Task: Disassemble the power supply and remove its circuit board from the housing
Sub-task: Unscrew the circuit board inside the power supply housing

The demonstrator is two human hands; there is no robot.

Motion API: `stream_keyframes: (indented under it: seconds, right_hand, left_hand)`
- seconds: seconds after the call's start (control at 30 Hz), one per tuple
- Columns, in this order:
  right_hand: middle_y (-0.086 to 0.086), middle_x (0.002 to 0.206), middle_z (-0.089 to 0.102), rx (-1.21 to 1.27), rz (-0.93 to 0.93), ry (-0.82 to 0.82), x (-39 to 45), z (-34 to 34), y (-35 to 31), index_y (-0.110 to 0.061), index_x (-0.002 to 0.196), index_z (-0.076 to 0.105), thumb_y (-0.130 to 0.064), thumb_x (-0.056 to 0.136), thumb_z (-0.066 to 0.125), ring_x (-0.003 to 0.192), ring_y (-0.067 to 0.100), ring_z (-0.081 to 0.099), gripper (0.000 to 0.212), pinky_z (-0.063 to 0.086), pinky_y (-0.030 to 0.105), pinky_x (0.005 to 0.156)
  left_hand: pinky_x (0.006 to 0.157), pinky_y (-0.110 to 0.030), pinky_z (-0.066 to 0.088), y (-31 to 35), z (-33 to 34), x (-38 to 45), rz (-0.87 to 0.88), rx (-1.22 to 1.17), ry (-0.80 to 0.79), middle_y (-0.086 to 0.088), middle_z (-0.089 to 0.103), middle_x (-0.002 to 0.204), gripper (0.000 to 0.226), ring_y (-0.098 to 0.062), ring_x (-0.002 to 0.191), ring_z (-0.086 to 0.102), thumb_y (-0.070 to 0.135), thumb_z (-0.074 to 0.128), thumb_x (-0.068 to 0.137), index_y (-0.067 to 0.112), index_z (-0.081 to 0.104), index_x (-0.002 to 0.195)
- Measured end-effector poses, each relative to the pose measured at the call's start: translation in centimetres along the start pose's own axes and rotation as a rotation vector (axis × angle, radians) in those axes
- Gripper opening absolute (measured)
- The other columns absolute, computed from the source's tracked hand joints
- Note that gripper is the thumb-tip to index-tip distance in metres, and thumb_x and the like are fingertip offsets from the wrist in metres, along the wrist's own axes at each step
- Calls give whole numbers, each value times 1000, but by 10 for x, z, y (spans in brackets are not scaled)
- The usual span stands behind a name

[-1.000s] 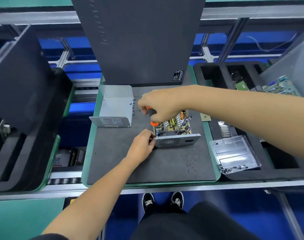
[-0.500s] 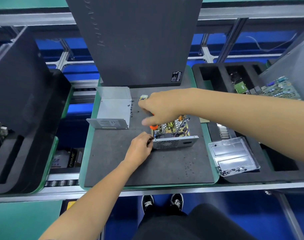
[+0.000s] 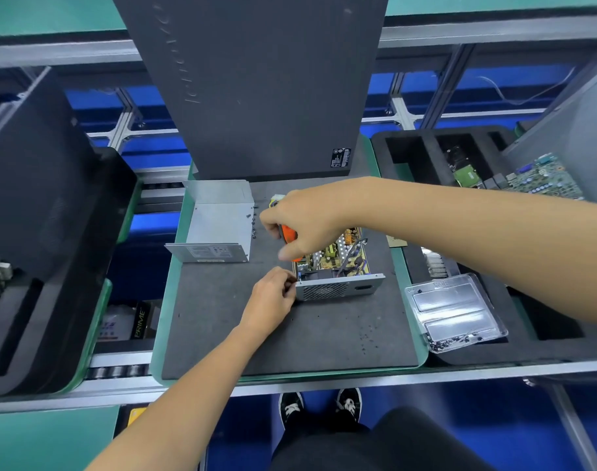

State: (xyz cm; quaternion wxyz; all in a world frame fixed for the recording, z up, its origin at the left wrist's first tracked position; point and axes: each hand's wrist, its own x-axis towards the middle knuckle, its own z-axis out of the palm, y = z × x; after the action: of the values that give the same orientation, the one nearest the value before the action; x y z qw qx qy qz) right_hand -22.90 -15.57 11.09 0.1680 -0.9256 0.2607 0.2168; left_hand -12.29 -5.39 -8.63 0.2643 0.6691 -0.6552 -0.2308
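Near the mat's [image 3: 222, 334] middle, the left hand [image 3: 273, 294] pinched the stiff, sharp-edged housing's [image 3: 338, 288] corner while the right hand [image 3: 304, 222] gripped the orange screwdriver [image 3: 288, 234] beside the fragile circuit board [image 3: 334, 254], best lifted by its edges.

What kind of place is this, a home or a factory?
Most likely a factory line for taking electronics apart. A roller conveyor runs under the green trays, foam bins hold sorted circuit boards, and an opened power supply sits on the mat.

Matt grey foam mat [image 3: 273, 338]; bare sheet-metal cover [image 3: 219, 220], dull and smooth, at far left. Perforated metal housing [image 3: 338, 288]; glossy orange plastic handle [image 3: 288, 234]. Clear glossy plastic tray [image 3: 455, 309], near right.
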Motion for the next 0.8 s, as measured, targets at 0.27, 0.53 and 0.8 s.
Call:
stream_keyframes:
  seconds: [0.27, 0.53, 0.8]
  right_hand:
    - [5, 91, 54, -158, -27, 3, 1, 1, 5, -10, 101, 49, -24, 97, 49, 83, 27, 54, 14, 37, 33, 59]
    - [4, 103, 55, -58, -54, 5, -7, 3, 3, -15, 105, 45, -28, 95, 53, 86, 24, 50, 19, 40, 33, 64]
    - [3, 87, 53, -109, -58, 45, -4, 7, 2, -14, 100, 47, -16, 92, 54, 81, 24, 52, 10, 44, 37, 65]
  left_hand:
    - [71, -18, 38, -2, 0, 2, 29, 21, -13, -9, 62, 84, 19, -23, 76, 58, -5, 59, 78, 0, 68, 94]
    - [69, -12, 32, -4, 0, 3, 36, 22, -11, -9, 61, 83, 24, -19, 73, 55, -9, 58, 76, 0, 67, 96]
    - [72, -25, 40, -3, 2, 4, 41, 49, -47, -12, 61, 90, 21, -29, 81, 59, -6, 55, 79, 0, 64, 98]
